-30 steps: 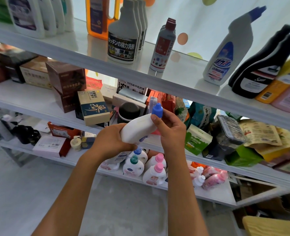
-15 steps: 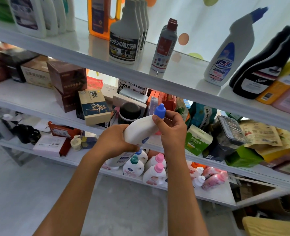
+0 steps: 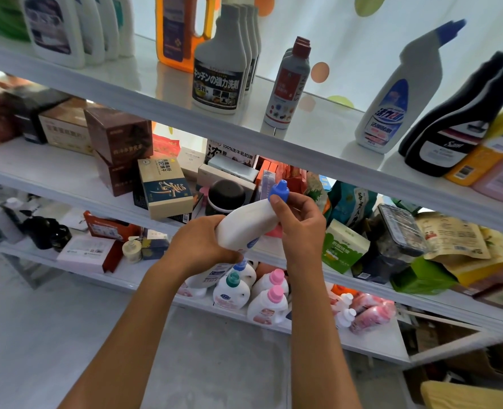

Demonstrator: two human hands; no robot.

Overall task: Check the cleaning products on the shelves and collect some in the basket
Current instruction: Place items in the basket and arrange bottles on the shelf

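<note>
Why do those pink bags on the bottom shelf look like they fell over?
The pink refill pouches lie flat on the bottom shelf, while the small bottles with pink caps beside them stand upright. Nothing looks spilled or broken.

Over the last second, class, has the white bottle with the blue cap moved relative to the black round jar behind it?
Yes. The white bottle, held in both hands, has tilted up slightly; its blue cap now sits higher against the black round jar.
</note>
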